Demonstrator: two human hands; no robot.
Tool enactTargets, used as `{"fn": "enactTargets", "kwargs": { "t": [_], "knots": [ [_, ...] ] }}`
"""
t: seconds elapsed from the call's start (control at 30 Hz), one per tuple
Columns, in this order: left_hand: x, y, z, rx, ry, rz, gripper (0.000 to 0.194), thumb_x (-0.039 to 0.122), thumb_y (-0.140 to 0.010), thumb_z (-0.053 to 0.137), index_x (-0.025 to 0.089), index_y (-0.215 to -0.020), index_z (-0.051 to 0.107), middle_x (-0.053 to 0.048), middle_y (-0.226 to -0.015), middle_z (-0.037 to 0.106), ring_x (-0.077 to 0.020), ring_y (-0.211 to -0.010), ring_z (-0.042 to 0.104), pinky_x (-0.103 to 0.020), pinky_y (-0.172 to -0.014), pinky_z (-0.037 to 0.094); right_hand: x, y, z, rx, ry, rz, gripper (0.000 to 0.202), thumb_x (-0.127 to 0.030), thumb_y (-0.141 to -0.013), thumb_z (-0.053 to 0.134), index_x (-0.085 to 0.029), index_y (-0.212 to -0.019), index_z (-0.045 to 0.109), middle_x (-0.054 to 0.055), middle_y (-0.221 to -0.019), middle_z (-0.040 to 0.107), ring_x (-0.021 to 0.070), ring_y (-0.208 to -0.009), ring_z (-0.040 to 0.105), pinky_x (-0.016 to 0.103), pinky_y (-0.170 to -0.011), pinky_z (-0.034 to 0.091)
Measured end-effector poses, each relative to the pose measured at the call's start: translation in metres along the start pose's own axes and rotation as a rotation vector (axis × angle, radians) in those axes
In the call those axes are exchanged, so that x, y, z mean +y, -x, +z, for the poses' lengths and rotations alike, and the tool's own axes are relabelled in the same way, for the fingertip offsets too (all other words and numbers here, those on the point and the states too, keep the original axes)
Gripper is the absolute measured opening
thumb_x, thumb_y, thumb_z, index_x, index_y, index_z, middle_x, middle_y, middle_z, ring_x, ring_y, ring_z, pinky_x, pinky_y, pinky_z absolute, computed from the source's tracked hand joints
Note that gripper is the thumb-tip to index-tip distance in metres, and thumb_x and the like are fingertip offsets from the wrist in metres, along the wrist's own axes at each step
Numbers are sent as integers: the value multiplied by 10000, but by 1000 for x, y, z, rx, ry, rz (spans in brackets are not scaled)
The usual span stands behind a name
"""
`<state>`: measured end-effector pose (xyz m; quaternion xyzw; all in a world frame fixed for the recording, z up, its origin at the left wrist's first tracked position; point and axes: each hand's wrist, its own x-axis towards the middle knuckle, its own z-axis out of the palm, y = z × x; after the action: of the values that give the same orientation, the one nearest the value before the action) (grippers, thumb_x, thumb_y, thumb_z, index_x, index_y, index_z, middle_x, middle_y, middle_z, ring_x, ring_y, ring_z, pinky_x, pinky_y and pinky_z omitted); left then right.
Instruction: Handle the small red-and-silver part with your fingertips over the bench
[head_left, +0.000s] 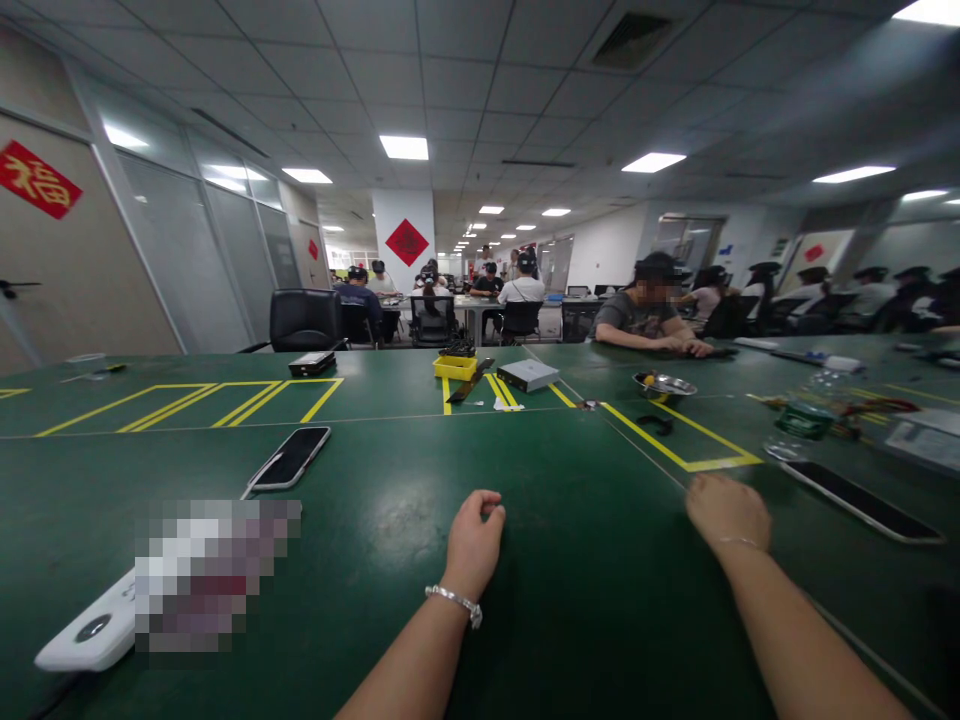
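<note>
My left hand (478, 535) rests on the green table (585, 590), its fingers loosely curled in and nothing showing in them. A silver bracelet (454, 602) circles that wrist. Farther right, my right hand (729, 512) lies in a fist on the table beside a corner of yellow tape (724, 463); I see nothing held in it. The nearest thing to its right is a dark-screened phone (862, 500). Another phone (291, 458), with a white cable, lies left of my left hand. In front of that phone is a white device (94, 628), partly blurred out.
Across the table are a yellow tray (454, 368) with black items, a grey box (528, 375), a metal bowl (665, 384), a black curved piece (655, 425) and a black box (312, 363). A plastic bottle (804, 420) stands right. A person (645, 305) sits opposite.
</note>
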<state>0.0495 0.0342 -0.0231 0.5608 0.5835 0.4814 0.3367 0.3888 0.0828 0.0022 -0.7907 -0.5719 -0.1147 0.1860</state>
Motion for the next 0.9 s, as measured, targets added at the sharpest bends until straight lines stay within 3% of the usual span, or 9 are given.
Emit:
{"fn": "enactTargets", "kwargs": {
  "t": [0.1, 0.27, 0.33, 0.4, 0.43, 0.5, 0.63, 0.77, 0.9],
  "knots": [
    [-1, 1, 2, 8, 38, 38, 244, 285, -697, 470, 205, -915, 545, -41, -1017, 565, -146, -902, 516, -280, -810, 374, -55, 15, -2, -48, -102, -253, 403, -244, -783, 260, -86, -921, 604, 147, -1018, 577, 215, -978, 498, 359, -876, 352],
    [-3, 0, 5, -15, 41, 90, 245, 237, -700, 476, 190, -924, 564, -55, -1150, 509, -164, -1046, 457, -304, -924, 305, -154, 80, -5, -298, -383, -699, 420, -307, -808, 276, -133, -1123, 493, 82, -1206, 463, 176, -1137, 365, 346, -970, 257],
    [-3, 0, 5, -43, 19, 84, 245, 231, -702, 473, 185, -923, 570, -63, -1160, 504, -172, -1067, 444, -313, -939, 293, -176, 101, -9, -392, -453, -908, 396, -308, -790, 339, -163, -1128, 485, 62, -1213, 456, 171, -1142, 357, 340, -978, 246],
    [-2, 0, 5, -52, 9, 72, 240, 226, -700, 475, 183, -916, 573, -66, -1170, 497, -175, -1067, 446, -318, -943, 289, -180, 105, -13, -406, -473, -990, 348, -292, -766, 391, -196, -1069, 532, 44, -1176, 488, 174, -1115, 382, 336, -969, 259],
    [-2, 0, 5, -49, 12, 67, 237, 228, -699, 479, 184, -913, 573, -64, -1176, 492, -176, -1064, 449, -319, -942, 291, -176, 100, -15, -367, -455, -942, 320, -284, -762, 396, -204, -1026, 559, 44, -1136, 515, 180, -1085, 407, 341, -953, 278],
    [-2, 1, 4, -42, 25, 65, 233, 239, -698, 487, 193, -911, 571, -55, -1191, 480, -176, -1056, 455, -320, -932, 302, -153, 79, -17, -225, -347, -691, 301, -277, -768, 372, -199, -966, 584, 72, -1038, 557, 201, -1002, 459, 363, -897, 329],
    [-2, 2, 3, -49, 7, 69, 229, 254, -706, 478, 207, -913, 564, -43, -1189, 479, -168, -1004, 487, -317, -896, 337, -76, 27, -15, -18, -5, -140, 371, -339, -750, 372, -128, -1006, 537, 176, -984, 520, 288, -952, 465, 425, -771, 380],
    [-3, 2, 4, -50, -12, 74, 218, 236, -699, 477, 197, -895, 564, -53, -1191, 473, -171, -990, 491, -322, -884, 345, -8, 2, -5, -228, 68, 262, 517, -463, -709, 369, -100, -1054, 499, 243, -1050, 459, 365, -940, 465, 450, -656, 406],
    [-1, 2, 2, -38, -26, 76, 189, 221, -688, 487, 202, -854, 575, -44, -1215, 450, -175, -1045, 454, -330, -908, 319, 18, -2, 8, -314, 45, 335, 501, -453, -701, 365, -108, -1029, 523, 244, -1068, 466, 382, -954, 463, 442, -632, 417]
  ]
}}
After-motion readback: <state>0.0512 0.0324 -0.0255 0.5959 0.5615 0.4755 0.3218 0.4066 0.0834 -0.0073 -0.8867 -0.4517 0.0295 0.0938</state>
